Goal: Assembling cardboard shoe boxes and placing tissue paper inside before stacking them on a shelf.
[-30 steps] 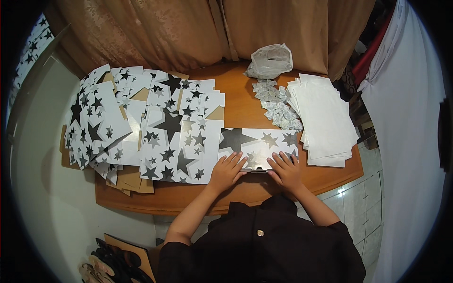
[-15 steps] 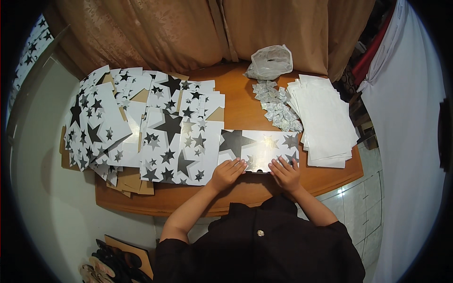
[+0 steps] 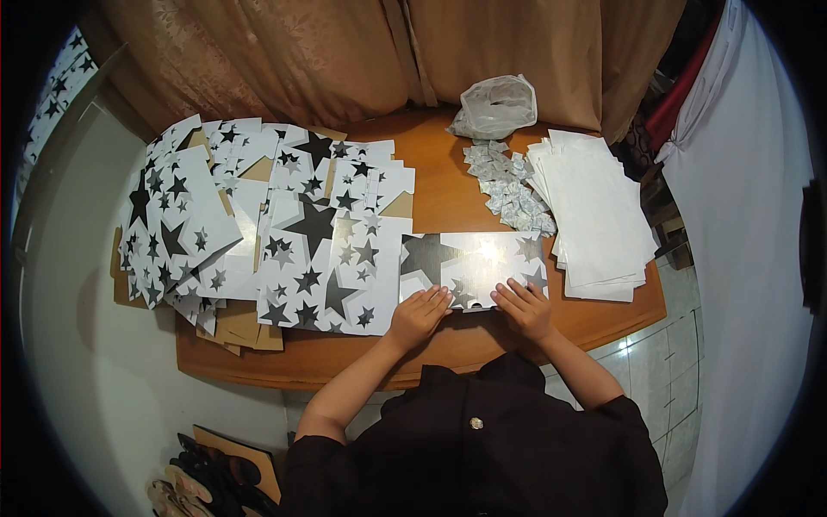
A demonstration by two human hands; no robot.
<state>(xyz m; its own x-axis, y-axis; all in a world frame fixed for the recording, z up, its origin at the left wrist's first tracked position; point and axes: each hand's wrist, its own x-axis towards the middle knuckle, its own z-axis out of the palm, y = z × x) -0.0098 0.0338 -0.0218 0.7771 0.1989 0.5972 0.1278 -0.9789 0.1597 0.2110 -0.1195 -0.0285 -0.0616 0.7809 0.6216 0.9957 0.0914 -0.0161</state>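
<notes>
Barely anything shifts since before: both hands, left (image 3: 419, 314) and right (image 3: 524, 308), stay spread flat, pressing the star-printed sheet's (image 3: 472, 263) near edge against the tabletop (image 3: 439, 185).

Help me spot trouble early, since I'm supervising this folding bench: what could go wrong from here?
The glossy star-printed sheet under the left hand and right hand sits at the table's near edge, so it might slip off. The stack of plain white sheets overhangs the right rim and could slide. The loose small packets lie close enough to get swept aside.
</notes>
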